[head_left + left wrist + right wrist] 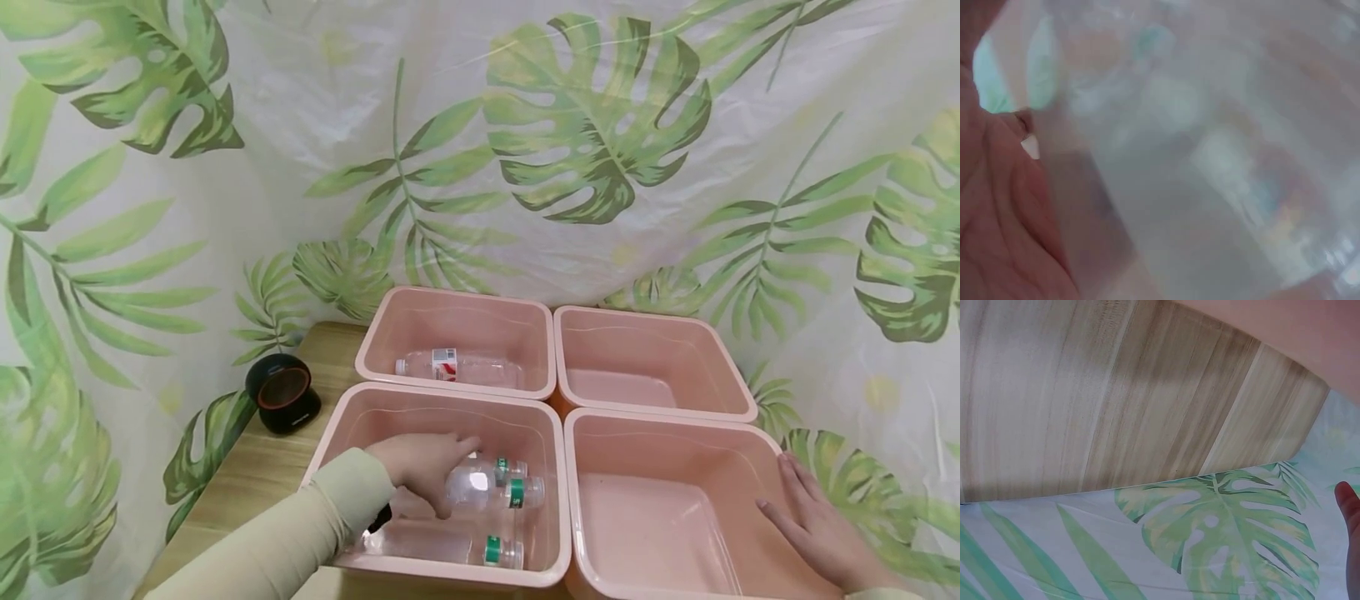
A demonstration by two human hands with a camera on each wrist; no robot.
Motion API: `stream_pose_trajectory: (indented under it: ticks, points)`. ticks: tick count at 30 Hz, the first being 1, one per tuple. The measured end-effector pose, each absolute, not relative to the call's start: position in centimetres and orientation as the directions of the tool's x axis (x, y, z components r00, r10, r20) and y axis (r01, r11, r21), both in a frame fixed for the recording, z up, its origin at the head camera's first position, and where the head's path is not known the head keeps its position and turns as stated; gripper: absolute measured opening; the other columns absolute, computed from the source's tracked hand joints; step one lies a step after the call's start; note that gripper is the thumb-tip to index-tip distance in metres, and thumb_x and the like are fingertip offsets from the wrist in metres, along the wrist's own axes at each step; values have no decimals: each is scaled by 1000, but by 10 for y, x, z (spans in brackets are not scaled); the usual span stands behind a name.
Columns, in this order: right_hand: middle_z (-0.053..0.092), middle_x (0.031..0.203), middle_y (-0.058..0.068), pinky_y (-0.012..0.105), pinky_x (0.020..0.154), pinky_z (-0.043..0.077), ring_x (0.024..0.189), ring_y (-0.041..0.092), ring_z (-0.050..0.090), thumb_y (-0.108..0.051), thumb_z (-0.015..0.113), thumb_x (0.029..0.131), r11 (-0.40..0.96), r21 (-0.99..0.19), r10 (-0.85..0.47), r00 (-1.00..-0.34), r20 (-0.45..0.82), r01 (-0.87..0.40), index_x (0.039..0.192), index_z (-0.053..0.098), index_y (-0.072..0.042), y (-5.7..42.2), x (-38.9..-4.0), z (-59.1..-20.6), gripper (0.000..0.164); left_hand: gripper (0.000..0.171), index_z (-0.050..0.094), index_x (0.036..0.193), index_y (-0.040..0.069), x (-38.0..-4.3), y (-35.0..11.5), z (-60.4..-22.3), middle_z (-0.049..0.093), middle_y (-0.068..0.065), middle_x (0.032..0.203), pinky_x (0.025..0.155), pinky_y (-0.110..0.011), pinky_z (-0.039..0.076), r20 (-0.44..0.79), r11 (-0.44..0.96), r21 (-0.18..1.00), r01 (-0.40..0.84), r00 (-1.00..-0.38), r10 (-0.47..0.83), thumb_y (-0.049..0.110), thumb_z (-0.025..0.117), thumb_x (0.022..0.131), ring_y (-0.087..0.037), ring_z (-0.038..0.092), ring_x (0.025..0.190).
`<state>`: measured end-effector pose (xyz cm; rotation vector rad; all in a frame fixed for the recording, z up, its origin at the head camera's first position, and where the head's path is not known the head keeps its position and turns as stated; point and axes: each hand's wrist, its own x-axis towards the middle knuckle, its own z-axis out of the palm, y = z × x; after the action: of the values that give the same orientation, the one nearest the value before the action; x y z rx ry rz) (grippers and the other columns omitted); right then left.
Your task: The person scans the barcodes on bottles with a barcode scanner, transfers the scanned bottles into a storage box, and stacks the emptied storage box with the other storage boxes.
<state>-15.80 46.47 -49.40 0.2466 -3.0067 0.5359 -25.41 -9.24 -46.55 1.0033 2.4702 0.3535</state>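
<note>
The clear plastic bottle with a green label (477, 487) lies on its side in the near-left pink rectangular plastic bin (562, 492), its cap end towards the bin's right edge. It should prove light, thin-walled and slick, likely to dent under a hard squeeze but not to break; the mid-body or the firmer neck looks the best hold. The left hand (422, 467) has thumb and fingers spread about its body end, though I cannot tell whether they grasp it. The right hand (821, 529) lies with fingers extended against the near-right pink bin's (570, 500) right edge, grasping nothing visible. The left hand and sleeve cover the near-left bin's left side, hiding the bottle's base; another green-labelled bottle (513, 467) behind is mostly obscured. The left wrist view is only blurred transparent plastic beside the palm.
</note>
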Motion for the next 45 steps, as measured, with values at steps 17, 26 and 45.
stream_pose_trajectory:
  ticks: [17,26,45]
  points:
    - [9,163,36,78,102,26,146,59,15,-30,56,106,922,-345,-145,-983,109,-174,159,7,11,467,-160,-494,83,48,67,138,13,-265,-109,-455,61,-11,131,102,-40,48,-237,628,399,668,-587,775,18,76,91,-24,59,118]
    - [7,164,35,79,92,34,137,67,24,-34,59,104,929,-338,-130,-988,89,-152,159,6,11,469,-160,-494,89,63,55,146,49,-234,-84,-447,53,-2,149,102,-45,50,-199,495,-2,869,-485,852,7,63,99,-25,53,131]
    - [9,163,37,79,93,34,142,62,19,-34,61,103,929,-333,-134,-985,104,-162,158,8,13,467,-160,-496,90,71,59,135,12,-243,-86,-454,67,-3,112,87,-37,56,-101,609,171,775,-601,793,35,89,75,-18,66,96]
